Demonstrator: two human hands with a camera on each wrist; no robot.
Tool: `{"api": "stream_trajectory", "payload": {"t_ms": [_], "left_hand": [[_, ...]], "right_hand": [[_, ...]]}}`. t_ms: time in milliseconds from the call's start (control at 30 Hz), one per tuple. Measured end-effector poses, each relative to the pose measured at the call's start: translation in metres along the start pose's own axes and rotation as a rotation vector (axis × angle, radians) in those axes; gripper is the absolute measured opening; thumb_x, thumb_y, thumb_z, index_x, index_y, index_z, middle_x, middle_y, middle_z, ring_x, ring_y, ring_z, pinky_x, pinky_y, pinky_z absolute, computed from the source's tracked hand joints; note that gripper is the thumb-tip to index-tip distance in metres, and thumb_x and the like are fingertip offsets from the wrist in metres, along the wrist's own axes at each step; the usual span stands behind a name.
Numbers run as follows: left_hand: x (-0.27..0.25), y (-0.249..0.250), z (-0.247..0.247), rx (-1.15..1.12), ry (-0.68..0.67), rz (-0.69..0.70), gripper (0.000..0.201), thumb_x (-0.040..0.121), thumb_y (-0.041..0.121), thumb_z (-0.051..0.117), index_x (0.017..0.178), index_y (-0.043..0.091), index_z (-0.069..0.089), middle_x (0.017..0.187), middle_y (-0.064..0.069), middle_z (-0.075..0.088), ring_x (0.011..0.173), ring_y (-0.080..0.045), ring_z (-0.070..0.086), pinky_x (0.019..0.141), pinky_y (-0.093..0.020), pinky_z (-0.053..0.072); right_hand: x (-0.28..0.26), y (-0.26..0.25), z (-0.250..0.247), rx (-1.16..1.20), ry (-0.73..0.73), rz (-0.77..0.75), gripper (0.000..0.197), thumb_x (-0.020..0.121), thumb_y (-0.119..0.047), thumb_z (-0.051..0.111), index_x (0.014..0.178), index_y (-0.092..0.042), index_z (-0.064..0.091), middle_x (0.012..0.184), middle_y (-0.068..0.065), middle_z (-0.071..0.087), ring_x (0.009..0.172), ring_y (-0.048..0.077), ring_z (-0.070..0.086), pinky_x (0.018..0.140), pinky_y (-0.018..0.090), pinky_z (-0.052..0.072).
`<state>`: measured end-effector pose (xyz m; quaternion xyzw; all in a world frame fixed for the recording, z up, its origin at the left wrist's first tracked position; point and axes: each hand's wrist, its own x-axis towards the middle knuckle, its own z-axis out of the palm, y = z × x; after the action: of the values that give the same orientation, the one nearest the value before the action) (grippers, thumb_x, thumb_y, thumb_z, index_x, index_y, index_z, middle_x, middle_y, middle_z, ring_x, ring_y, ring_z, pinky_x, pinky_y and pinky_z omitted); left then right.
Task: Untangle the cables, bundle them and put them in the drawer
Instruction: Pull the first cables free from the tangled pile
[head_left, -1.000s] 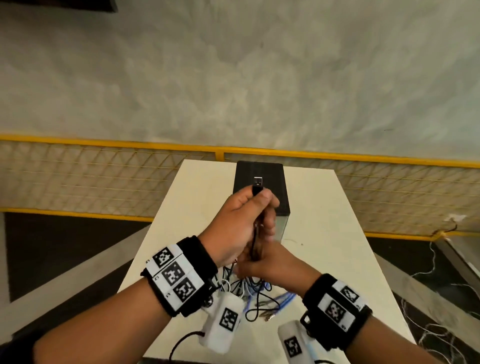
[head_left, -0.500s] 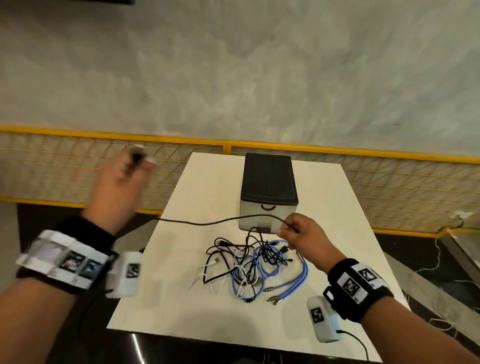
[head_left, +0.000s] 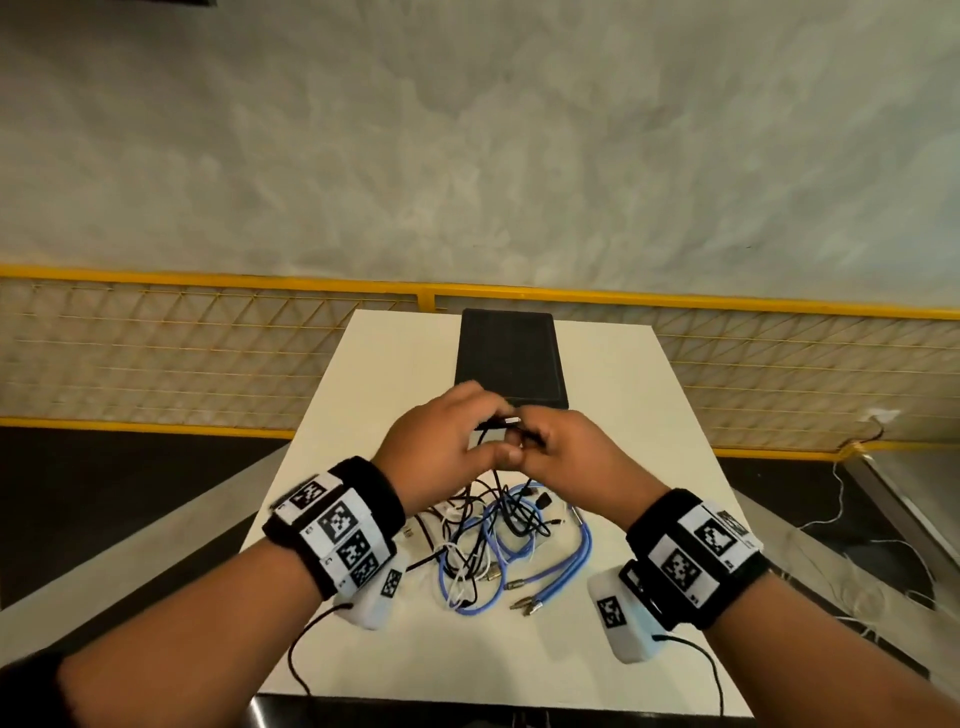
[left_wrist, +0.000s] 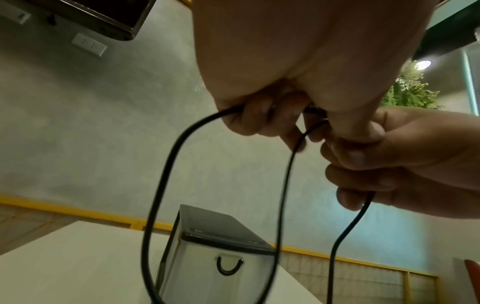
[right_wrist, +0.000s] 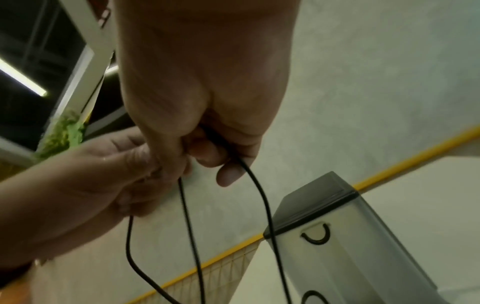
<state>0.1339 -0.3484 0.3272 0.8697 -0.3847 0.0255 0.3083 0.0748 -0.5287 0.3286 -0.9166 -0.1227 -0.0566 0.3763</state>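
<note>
Both hands meet above the white table (head_left: 613, 374), in front of the drawer box. My left hand (head_left: 452, 441) grips a thin black cable (head_left: 498, 422) near its metal plug, and a loop of it (left_wrist: 166, 164) hangs from the curled fingers. My right hand (head_left: 566, 452) pinches the same black cable (right_wrist: 257, 185) next to the left thumb. Strands drop from both hands to a tangle of black, white and blue cables (head_left: 493, 540) on the table. The grey drawer box (head_left: 509, 358) has a black top and its drawer (left_wrist: 228, 265) is closed.
A yellow-framed mesh fence (head_left: 182, 353) runs behind the table, with a grey wall above it. Loose white wires (head_left: 841, 561) lie on the floor at the right. The cables of the wrist cameras hang over the near table edge.
My left hand has swung back from far out left to the middle, bringing the plug end to my right hand. The stretched black cable now hangs as a loop.
</note>
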Motion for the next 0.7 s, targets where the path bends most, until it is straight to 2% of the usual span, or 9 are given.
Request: {"api": "stream_trajectory", "payload": {"t_ms": [67, 133, 200, 267, 333, 400, 467, 567, 700], "left_hand": [[0.001, -0.001, -0.004, 0.069, -0.029, 0.014, 0.039, 0.081, 0.061, 0.047, 0.092, 0.026, 0.059, 0.089, 0.008, 0.06, 0.081, -0.016, 0.058, 0.07, -0.042, 0.051], [0.001, -0.002, -0.018, 0.037, 0.015, -0.008, 0.038, 0.085, 0.059, 0.049, 0.087, 0.022, 0.06, 0.08, 0.007, 0.061, 0.074, -0.014, 0.057, 0.067, -0.038, 0.05], [0.002, -0.014, -0.044, -0.157, 0.2, -0.088, 0.024, 0.087, 0.044, 0.063, 0.082, 0.021, 0.064, 0.073, 0.012, 0.065, 0.069, -0.003, 0.056, 0.066, -0.028, 0.046], [0.0, -0.035, -0.083, -0.328, 0.495, -0.188, 0.011, 0.087, 0.026, 0.07, 0.079, 0.028, 0.063, 0.071, 0.023, 0.066, 0.067, 0.006, 0.055, 0.067, -0.019, 0.044], [-0.008, -0.056, -0.123, -0.346, 0.726, -0.268, 0.016, 0.088, 0.022, 0.07, 0.077, 0.03, 0.062, 0.068, 0.023, 0.065, 0.067, 0.007, 0.053, 0.07, -0.023, 0.046], [-0.012, -0.066, -0.148, -0.212, 0.786, -0.349, 0.009, 0.085, 0.025, 0.072, 0.085, 0.027, 0.063, 0.082, 0.015, 0.066, 0.077, 0.0, 0.056, 0.079, -0.028, 0.048], [-0.013, -0.066, -0.148, -0.033, 0.729, -0.43, 0.031, 0.079, 0.028, 0.078, 0.106, 0.023, 0.064, 0.106, 0.002, 0.063, 0.091, -0.009, 0.056, 0.085, -0.029, 0.047], [-0.009, -0.04, -0.111, 0.021, 0.582, -0.322, 0.04, 0.075, 0.031, 0.082, 0.109, 0.028, 0.062, 0.107, 0.005, 0.059, 0.091, -0.013, 0.06, 0.08, -0.028, 0.046], [0.004, -0.003, -0.036, 0.156, 0.133, -0.103, 0.043, 0.081, 0.047, 0.071, 0.121, 0.034, 0.059, 0.112, 0.012, 0.056, 0.094, -0.004, 0.058, 0.078, -0.028, 0.048]], "right_hand": [[0.005, 0.002, 0.0, 0.029, 0.023, 0.036, 0.03, 0.085, -0.023, 0.072, 0.068, -0.032, 0.05, 0.064, -0.008, 0.056, 0.06, 0.003, 0.055, 0.056, 0.022, 0.041], [0.008, 0.009, -0.003, 0.062, 0.029, 0.084, 0.025, 0.083, -0.022, 0.075, 0.069, -0.029, 0.054, 0.066, -0.008, 0.059, 0.06, 0.003, 0.056, 0.057, 0.024, 0.044], [0.009, 0.021, -0.005, 0.081, 0.023, 0.124, 0.018, 0.083, -0.02, 0.074, 0.074, -0.023, 0.058, 0.066, -0.01, 0.059, 0.057, -0.001, 0.053, 0.055, 0.014, 0.042], [0.007, 0.035, -0.004, 0.079, 0.037, 0.17, 0.017, 0.085, -0.021, 0.072, 0.078, -0.018, 0.057, 0.068, -0.009, 0.057, 0.059, 0.001, 0.051, 0.057, 0.014, 0.043], [0.007, 0.047, 0.001, 0.071, 0.05, 0.216, 0.016, 0.089, -0.021, 0.068, 0.079, -0.023, 0.056, 0.071, -0.005, 0.059, 0.064, 0.008, 0.056, 0.061, 0.018, 0.045], [0.008, 0.054, 0.007, 0.129, 0.069, 0.246, 0.018, 0.092, -0.018, 0.063, 0.081, -0.03, 0.056, 0.077, -0.004, 0.062, 0.067, 0.01, 0.063, 0.063, 0.019, 0.047], [0.01, 0.055, 0.01, 0.154, 0.1, 0.237, 0.023, 0.095, -0.017, 0.059, 0.084, -0.037, 0.057, 0.081, -0.006, 0.064, 0.066, 0.006, 0.064, 0.063, 0.016, 0.046], [0.015, 0.043, 0.011, 0.176, 0.109, 0.182, 0.015, 0.096, -0.018, 0.059, 0.092, -0.032, 0.064, 0.083, -0.006, 0.067, 0.075, 0.008, 0.066, 0.067, 0.019, 0.052], [0.027, 0.025, 0.014, 0.236, 0.147, 0.102, 0.017, 0.094, -0.014, 0.062, 0.089, -0.031, 0.066, 0.085, -0.001, 0.068, 0.078, 0.013, 0.067, 0.068, 0.024, 0.055]]}}
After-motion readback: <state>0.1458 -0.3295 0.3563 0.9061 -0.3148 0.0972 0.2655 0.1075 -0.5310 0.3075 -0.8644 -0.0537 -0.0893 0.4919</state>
